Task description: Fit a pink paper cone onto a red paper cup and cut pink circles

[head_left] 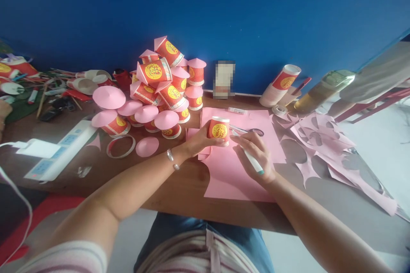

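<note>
My left hand (200, 140) is closed around a red paper cup (219, 129) with a yellow round print, held over a sheet of pink paper (237, 179). The cup's white rim faces up. Just to its right, my right hand (256, 153) grips a white marker (253, 161) with a green end; its tip points toward the cup. Whether the tip touches the cup I cannot tell. Behind the right hand lie scissors (256, 132) with dark handles, partly hidden, on the pink paper. A white glue stick or tube (237, 111) rests at the paper's far edge.
Left of the cup, several cups with pink cone tops (153, 71) are piled up. A white power strip (64, 149) and a tape ring (121, 146) lie nearby. At right are stacked cups (282, 85), a bottle (323, 89) and pink paper scraps (320, 136).
</note>
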